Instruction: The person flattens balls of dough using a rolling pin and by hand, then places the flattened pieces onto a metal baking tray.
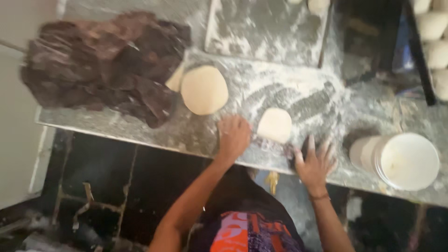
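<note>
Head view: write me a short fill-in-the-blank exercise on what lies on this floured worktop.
1. The two hands, left hand and right hand, press on a rolling ____.
2. The small dough disc lies ____ the two hands.
3. The larger dough disc lies beside a dark ____.
4. The tub by the right hand is ____ in colour.

Missing words: pin; between; cloth; white

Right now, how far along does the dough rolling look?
Done: one flat round disc lies beside the dark cloth. In hand: the left hand and right hand work a rolling pin at a smaller piece. Left: dough balls wait at right.
</note>
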Available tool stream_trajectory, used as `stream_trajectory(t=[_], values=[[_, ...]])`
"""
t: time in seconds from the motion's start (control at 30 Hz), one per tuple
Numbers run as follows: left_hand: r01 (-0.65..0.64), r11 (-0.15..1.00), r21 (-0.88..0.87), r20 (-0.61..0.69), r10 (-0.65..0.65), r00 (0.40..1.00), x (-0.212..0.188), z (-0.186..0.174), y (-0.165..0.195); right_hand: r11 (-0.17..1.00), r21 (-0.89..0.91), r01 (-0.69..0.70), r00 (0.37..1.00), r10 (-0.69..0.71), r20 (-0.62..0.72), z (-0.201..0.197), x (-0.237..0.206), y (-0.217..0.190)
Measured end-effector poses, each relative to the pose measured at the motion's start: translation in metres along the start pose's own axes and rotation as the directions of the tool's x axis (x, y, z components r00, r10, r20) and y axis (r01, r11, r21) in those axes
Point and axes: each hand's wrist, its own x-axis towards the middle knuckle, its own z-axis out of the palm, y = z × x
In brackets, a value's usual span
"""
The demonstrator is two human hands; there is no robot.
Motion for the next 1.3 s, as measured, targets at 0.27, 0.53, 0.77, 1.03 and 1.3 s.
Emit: stream_trajectory(t=[0.27, 0.53, 0.77, 1.03, 1.3], values=[[-0.015, 0.999, 0.029, -0.097, 0.018, 0.995, -0.024, 0.008, -0.002, 0.868, 0.444, 0.222, 0.831, -0.407, 0.380, 0.013, 0.142, -0.065], [0.128, 0.989, 0.076, -0.107, -0.119, 0.987, -0.075, -0.029, -0.026, 0.667, 0.305, 0.679, 0.709, -0.704, -0.039, -0.065, 0.070, -0.092], [0.145, 0.986, 0.079, 0.028, -0.147, 0.989, -0.055, -0.018, -0.041, 0.604, 0.633, 0.483, 0.826, -0.554, -0.102, -0.011, 0.041, -0.006], [0.113, 0.993, 0.033, 0.140, -0.117, 0.983, 0.001, 0.000, -0.020, 0.966, 0.149, -0.211, 0.967, 0.183, 0.179, 0.040, -0.005, 0.012], [-0.075, 0.985, 0.157, -0.080, 0.088, 0.993, 0.155, 0.034, -0.021, 0.977, 0.198, -0.079, 0.997, 0.076, 0.023, 0.016, 0.178, -0.019]])
